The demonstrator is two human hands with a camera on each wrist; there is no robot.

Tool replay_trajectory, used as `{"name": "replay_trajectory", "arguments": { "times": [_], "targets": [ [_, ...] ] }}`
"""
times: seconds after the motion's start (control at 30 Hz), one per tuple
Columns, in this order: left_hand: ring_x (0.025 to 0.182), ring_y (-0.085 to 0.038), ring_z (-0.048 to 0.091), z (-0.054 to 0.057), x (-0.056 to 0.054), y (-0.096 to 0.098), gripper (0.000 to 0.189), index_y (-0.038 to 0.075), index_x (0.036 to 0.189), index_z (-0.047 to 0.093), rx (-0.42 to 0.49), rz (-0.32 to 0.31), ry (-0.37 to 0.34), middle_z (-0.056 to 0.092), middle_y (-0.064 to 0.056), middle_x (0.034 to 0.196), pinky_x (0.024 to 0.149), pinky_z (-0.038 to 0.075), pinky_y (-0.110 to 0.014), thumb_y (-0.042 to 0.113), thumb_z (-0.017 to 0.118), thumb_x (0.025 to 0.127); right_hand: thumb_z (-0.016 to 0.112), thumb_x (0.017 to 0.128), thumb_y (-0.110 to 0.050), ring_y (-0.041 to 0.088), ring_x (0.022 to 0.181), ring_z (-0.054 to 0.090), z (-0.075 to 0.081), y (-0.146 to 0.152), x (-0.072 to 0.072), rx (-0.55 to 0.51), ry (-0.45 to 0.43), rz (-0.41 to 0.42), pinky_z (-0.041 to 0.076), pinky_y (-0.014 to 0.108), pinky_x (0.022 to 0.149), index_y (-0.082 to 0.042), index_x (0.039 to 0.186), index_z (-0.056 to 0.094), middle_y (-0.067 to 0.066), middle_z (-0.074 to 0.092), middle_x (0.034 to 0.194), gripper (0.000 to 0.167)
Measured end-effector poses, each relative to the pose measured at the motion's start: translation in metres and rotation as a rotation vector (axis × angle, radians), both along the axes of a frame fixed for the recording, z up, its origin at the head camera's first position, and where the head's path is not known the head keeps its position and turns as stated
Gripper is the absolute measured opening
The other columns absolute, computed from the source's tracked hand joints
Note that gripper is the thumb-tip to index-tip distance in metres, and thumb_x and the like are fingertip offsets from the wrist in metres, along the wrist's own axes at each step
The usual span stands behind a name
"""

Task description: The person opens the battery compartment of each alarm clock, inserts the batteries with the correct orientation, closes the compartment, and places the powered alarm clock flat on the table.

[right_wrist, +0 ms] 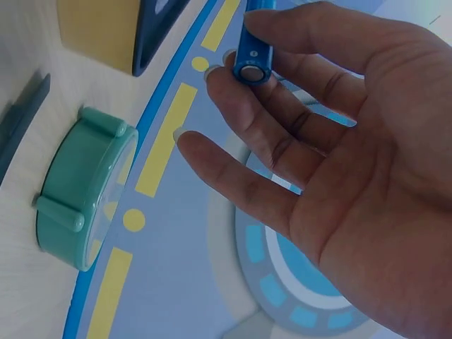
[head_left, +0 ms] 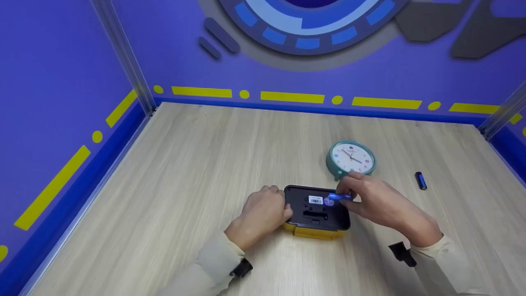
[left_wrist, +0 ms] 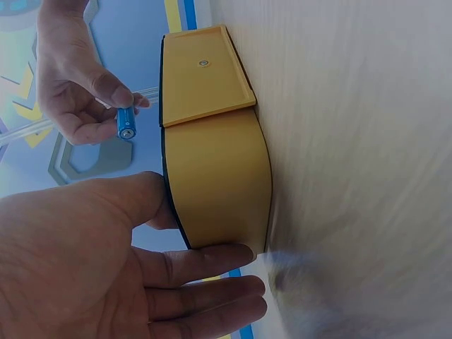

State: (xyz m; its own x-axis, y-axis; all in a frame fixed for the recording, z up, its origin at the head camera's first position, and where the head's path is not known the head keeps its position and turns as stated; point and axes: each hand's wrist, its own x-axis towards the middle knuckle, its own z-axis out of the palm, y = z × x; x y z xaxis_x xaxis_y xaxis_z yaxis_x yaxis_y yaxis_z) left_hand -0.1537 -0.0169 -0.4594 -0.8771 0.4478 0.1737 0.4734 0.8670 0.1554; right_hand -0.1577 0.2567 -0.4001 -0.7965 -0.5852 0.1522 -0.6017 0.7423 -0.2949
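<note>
A yellow box (left_wrist: pixel 212 169) with a black panel (head_left: pixel 298 205) facing up rests on the table. The panel bears a white barcode label, a round purple sticker and a recessed slot (head_left: pixel 315 215). My left hand (head_left: pixel 263 211) grips the box's left end, thumb on the panel's edge and index finger along the yellow side. Over the panel's right part, my right hand (head_left: pixel 372 199) pinches a blue battery (right_wrist: pixel 254 46) between thumb and fingers. The battery is raised off the panel in the left wrist view, one end pointing out of the fingers.
A round green clock (head_left: pixel 351 158) with a white dial lies face up just beyond my right hand. Farther right a second battery (head_left: pixel 421 181), blue and black, lies on the wooden table (head_left: pixel 197 164). Blue printed panels (head_left: pixel 283 78) wall the table's back and sides.
</note>
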Motion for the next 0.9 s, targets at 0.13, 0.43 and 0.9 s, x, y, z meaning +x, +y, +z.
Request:
{"name": "replay_trajectory", "arguments": {
  "times": [0.13, 0.43, 0.9],
  "targets": [
    [0.077, -0.024, 0.062, 0.0, 0.0, 0.0, 0.027, 0.001, 0.09, 0.073, -0.004, 0.002, 0.002, 0.064, -0.007, 0.083, 0.066, 0.058, -0.038, 0.026, 0.066, 0.097, 0.085, 0.089, -0.002, 0.013, 0.087, 0.065, -0.001, -0.004, 0.003, 0.0, 0.004, 0.013, 0.06, 0.038, 0.075, -0.014, 0.104, 0.073, -0.003, 0.067, 0.101, 0.023],
    [0.078, -0.025, 0.063, -0.001, -0.001, 0.001, 0.028, 0.001, 0.091, 0.074, -0.011, 0.006, 0.0, 0.065, -0.007, 0.083, 0.067, 0.058, -0.038, 0.027, 0.066, 0.098, 0.085, 0.088, 0.001, 0.014, 0.087, 0.065, -0.005, -0.012, 0.006, -0.001, -0.005, 0.063, 0.062, 0.039, 0.079, -0.013, 0.104, 0.073, -0.001, 0.066, 0.104, 0.025],
    [0.078, -0.025, 0.064, -0.001, -0.001, 0.001, 0.029, 0.0, 0.09, 0.074, -0.019, 0.007, 0.008, 0.065, -0.007, 0.083, 0.065, 0.057, -0.039, 0.028, 0.067, 0.098, 0.086, 0.085, 0.001, 0.014, 0.087, 0.063, -0.013, -0.022, 0.009, 0.029, 0.033, 0.114, 0.061, 0.039, 0.078, -0.012, 0.099, 0.073, -0.002, 0.063, 0.097, 0.023]
  ]
}}
